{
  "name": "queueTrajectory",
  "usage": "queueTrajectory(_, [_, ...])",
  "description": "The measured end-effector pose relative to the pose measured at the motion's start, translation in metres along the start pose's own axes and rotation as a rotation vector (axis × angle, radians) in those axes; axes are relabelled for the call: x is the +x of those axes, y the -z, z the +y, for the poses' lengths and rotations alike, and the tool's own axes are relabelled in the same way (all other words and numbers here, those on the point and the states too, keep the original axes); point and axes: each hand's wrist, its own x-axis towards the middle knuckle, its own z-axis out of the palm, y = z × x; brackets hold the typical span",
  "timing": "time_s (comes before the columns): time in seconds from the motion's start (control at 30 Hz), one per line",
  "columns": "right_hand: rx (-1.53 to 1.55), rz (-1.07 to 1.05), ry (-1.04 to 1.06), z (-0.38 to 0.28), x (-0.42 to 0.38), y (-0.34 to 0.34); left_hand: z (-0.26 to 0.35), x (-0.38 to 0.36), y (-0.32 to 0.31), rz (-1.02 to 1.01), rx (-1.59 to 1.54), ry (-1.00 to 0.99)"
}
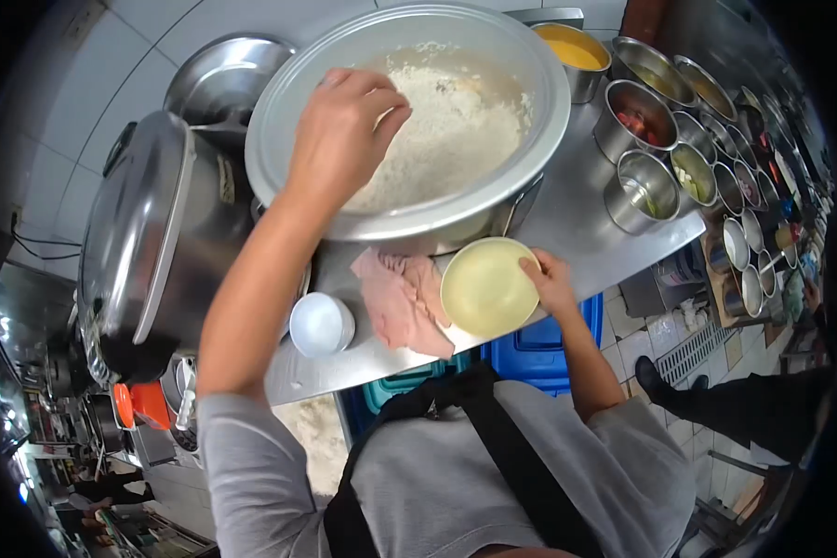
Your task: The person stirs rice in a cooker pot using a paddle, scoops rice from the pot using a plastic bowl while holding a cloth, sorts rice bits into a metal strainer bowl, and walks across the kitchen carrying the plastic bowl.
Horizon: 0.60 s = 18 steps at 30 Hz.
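Over the left part of a large metal basin (284,121) is my left hand (349,126), its fingers bent and pressed toward the thumb; whatever lies between the fingertips is hidden. White powder (456,126) covers the inside of the basin. My right hand (553,279) grips the right rim of a pale yellow bowl (486,290), just below the basin. Left of that bowl, a crumpled pink cloth (395,302) lies on the steel table (586,223). A small white bowl (322,325) stands left of the cloth.
A big lidded pot (153,232) and a steel bowl (228,79) stand at left. Several metal containers (644,191) and a pot of yellow liquid (577,46) are at right. Blue lidded bins (539,353) sit below the table edge. Another person's leg (735,400) shows at right.
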Motion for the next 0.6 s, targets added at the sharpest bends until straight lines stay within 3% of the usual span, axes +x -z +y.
queueTrajectory(0.07, [-0.029,0.029,0.045,0.011,0.01,0.0,-0.018,0.031,-0.043,-0.233,0.048,0.0])
queueTrajectory(0.1, [-0.046,0.014,0.11,0.012,0.011,0.0,-0.027,0.042,-0.065,-0.239,0.048,-0.004])
queueTrajectory(0.17, [-0.068,-0.01,0.212,0.014,0.013,0.002,-0.044,0.062,-0.109,-0.458,0.036,0.193])
queueTrajectory(0.2, [-0.066,-0.007,0.213,0.012,0.012,0.002,-0.049,0.073,-0.128,-0.459,0.037,0.188])
queueTrajectory(0.27, [0.022,0.002,0.137,0.004,0.008,0.002,-0.061,0.088,-0.166,-0.69,0.023,0.375])
queueTrajectory(0.33, [-0.035,-0.011,0.223,-0.003,0.01,0.007,-0.093,0.09,-0.221,-0.692,0.085,0.353])
queueTrajectory(0.4, [-0.053,-0.006,0.236,-0.008,0.01,0.008,-0.089,0.096,-0.238,-0.694,0.147,0.333])
queueTrajectory(0.47, [-0.086,-0.004,0.263,-0.008,0.012,0.008,-0.08,0.1,-0.251,-0.789,0.212,0.454])
queueTrajectory(0.6, [-0.082,-0.012,0.271,-0.011,0.013,0.01,-0.092,0.095,-0.267,-0.744,0.119,0.407])
